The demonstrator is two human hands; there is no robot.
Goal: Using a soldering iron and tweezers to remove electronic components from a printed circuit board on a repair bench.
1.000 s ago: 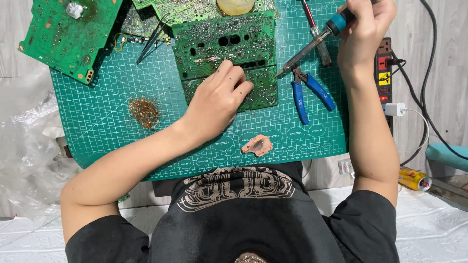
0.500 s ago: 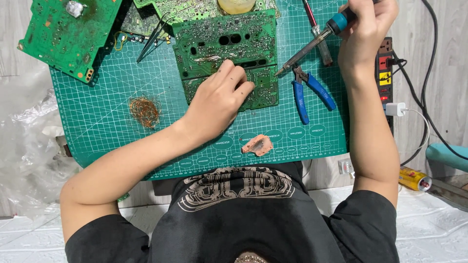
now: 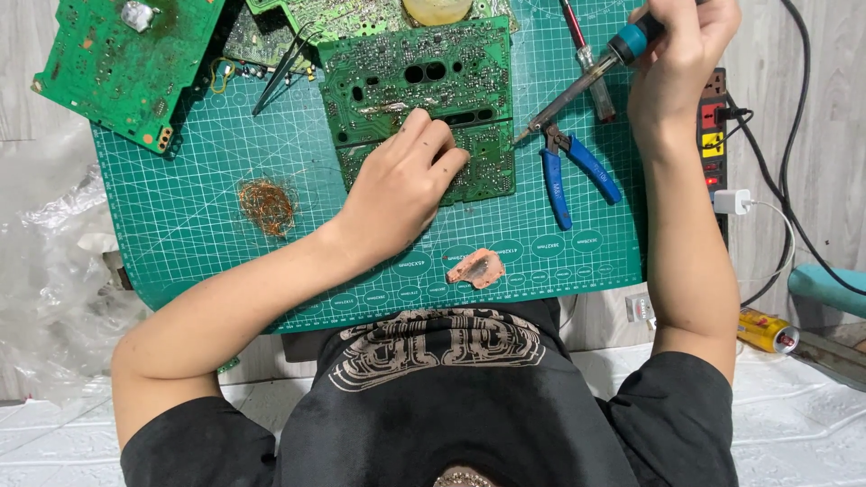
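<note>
The left hand lies flat, grip spread, on the circuit board (green), while the right hand pinches a soldering iron.

Crumpled clear plastic wrapping left of the cutting mat, small yellow can (lying down) at right

circuit board: green, solder side up, lying flat on the cutting mat, its near part under the left palm
soldering iron: blue grip, metal shaft slanting down to the left, tip at the board's right edge, gripped in the right fist
</note>
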